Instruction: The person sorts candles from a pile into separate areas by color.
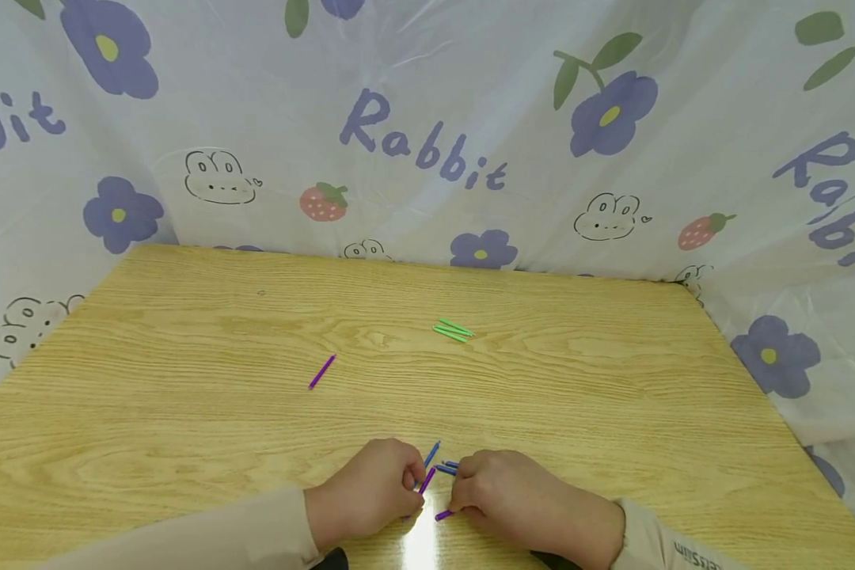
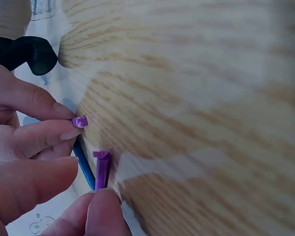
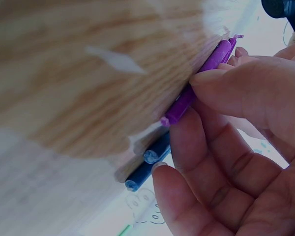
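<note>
My left hand [image 1: 370, 487] pinches a slim purple candle [image 1: 427, 480] between thumb and finger, low over the table; its wick end [image 2: 102, 156] points away from the fingertips. Facing it, my right hand [image 1: 513, 491] grips another purple candle [image 3: 179, 108], whose end [image 1: 442, 516] sticks out toward the left hand. A blue candle [image 1: 433, 453] lies just beyond the left fingers. Two more blue candles [image 3: 157, 147] rest by the right fingertips, partly hidden by that hand in the head view.
A lone purple candle [image 1: 322, 372] lies farther off to the left on the wooden table [image 1: 577, 380]. Several green candles [image 1: 454, 330] are grouped near the middle back. A printed curtain [image 1: 413, 79] stands behind and beside the table.
</note>
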Demonstrator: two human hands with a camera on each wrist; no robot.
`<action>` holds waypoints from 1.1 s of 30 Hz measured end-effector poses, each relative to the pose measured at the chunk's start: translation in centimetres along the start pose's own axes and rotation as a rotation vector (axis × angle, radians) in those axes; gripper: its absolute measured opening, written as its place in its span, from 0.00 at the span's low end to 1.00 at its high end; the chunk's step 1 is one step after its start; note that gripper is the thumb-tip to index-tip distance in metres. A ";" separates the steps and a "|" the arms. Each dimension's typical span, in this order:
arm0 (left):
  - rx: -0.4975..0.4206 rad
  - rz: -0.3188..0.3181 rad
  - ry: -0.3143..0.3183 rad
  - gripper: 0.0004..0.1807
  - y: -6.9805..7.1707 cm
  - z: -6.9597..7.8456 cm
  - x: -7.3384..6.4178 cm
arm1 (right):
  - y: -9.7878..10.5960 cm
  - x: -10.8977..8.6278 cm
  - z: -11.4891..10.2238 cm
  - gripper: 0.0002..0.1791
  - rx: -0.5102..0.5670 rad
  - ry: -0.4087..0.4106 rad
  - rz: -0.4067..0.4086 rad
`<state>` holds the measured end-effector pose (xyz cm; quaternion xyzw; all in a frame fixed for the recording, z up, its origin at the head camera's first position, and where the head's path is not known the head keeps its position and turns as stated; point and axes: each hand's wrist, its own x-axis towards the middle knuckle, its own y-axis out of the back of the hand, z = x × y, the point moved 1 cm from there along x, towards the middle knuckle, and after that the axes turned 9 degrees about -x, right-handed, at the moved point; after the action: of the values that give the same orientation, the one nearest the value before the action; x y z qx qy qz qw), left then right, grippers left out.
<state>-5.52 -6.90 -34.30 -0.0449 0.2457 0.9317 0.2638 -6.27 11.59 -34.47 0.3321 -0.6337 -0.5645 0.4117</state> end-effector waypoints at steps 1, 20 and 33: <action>-0.002 -0.002 0.001 0.07 0.0 0.0 0.0 | 0.0 0.0 0.0 0.03 0.001 0.000 0.000; 0.049 -0.016 0.016 0.07 -0.2 0.2 0.2 | 0.1 0.0 0.0 0.03 -0.003 -0.002 -0.005; 0.132 0.016 -0.020 0.09 -0.8 0.0 0.2 | 0.1 0.0 0.0 0.03 -0.006 -0.004 -0.017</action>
<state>-5.26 -6.24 -34.68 -0.0160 0.3044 0.9159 0.2612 -6.23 11.59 -34.40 0.3351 -0.6300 -0.5705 0.4066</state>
